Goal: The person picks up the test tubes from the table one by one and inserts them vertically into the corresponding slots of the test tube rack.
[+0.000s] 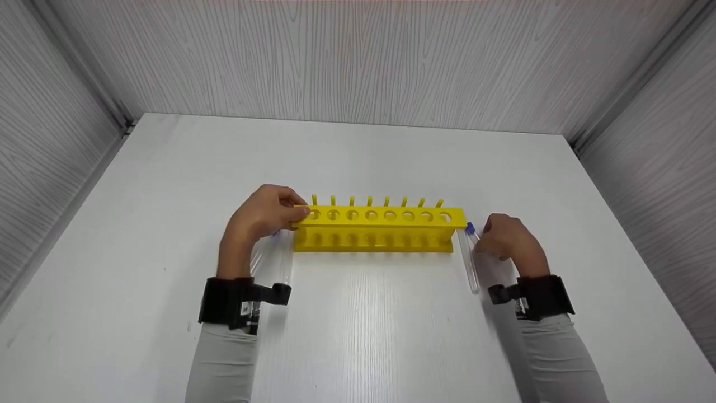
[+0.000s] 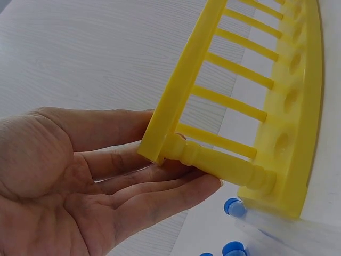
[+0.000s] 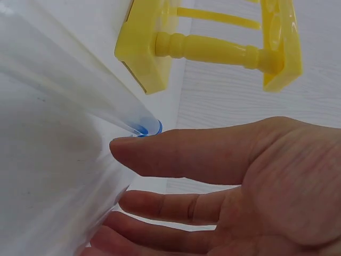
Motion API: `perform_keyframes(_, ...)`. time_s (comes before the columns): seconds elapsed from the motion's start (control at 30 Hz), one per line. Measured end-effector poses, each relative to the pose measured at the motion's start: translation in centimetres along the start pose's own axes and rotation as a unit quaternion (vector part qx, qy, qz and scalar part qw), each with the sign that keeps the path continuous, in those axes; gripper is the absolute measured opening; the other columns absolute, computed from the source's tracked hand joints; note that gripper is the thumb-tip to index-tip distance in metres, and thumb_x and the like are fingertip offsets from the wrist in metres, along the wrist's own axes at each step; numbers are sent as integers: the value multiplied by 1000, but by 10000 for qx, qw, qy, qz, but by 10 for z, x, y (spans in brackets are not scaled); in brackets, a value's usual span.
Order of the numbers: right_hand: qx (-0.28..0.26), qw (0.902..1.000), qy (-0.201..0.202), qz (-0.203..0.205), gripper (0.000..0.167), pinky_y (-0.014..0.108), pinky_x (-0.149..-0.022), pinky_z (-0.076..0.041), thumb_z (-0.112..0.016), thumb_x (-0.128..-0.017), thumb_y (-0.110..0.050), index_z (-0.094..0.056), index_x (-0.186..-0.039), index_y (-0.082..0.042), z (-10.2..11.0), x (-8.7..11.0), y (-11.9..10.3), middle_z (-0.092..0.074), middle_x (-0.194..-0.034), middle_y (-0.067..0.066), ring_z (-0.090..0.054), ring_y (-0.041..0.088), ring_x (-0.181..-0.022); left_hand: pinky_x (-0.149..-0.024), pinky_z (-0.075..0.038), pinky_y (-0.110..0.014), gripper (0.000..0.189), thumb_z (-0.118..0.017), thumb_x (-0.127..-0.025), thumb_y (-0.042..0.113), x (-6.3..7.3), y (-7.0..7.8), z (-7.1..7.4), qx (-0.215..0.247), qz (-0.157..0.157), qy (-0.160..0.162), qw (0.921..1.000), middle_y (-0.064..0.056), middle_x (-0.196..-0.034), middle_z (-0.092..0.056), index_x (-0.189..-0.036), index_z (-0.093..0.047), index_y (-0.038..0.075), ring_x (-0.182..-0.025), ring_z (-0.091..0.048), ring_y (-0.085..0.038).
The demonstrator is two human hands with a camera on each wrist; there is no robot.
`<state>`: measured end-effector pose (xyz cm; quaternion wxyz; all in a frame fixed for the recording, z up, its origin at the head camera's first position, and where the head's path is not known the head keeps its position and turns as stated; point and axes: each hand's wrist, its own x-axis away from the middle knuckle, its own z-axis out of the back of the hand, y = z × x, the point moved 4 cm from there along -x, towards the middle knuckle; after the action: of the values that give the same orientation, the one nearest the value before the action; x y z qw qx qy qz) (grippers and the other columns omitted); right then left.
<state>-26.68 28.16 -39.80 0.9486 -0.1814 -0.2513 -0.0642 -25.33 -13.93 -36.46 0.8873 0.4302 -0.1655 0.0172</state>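
A yellow test tube rack [image 1: 380, 217] with a row of round holes and upright pegs stands mid-table. My left hand [image 1: 267, 212] grips its left end, the thumb on the top plate and the fingers behind the end post, seen in the left wrist view [image 2: 122, 176]. Clear test tubes [image 1: 285, 257] with blue caps [image 2: 234, 207] lie beside that end, partly under the left wrist. At the right end, my right hand [image 1: 506, 240] is close beside capped test tubes [image 1: 469, 263]. Its thumb [image 3: 181, 154] and fingers are apart, the thumb overlapping a tube near its blue cap [image 3: 154, 128].
The white table [image 1: 358, 336] extends around the rack. Wood-grained panels stand at the back [image 1: 358, 61], left [image 1: 39, 112] and right [image 1: 660, 112]. Black wrist straps with camera mounts [image 1: 226, 302] sit on both forearms.
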Motion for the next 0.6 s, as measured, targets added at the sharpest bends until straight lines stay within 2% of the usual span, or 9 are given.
perform_keyframes(0.33, 33, 9999, 81, 66, 47, 36, -73, -58, -68, -89, -15, -52, -125, 11, -1, 0, 1, -61, -109, 25, -64, 31, -89, -86, -51, -36, 31, -66, -98, 28, -1, -1, 0, -60, 5, -20, 10000, -11, -119, -68, -123, -70, 10, -98, -66, -23)
perform_keyframes(0.6, 50, 9998, 145, 139, 42, 32, -66, -57, -64, -88, -12, -53, -123, 10, -1, -2, 3, -60, -106, 23, -62, 27, -82, -86, -51, -37, 30, -66, -98, 27, -2, -2, -1, -2, -37, -56, 10000, -11, -116, -67, -122, -70, 10, -98, -67, -24)
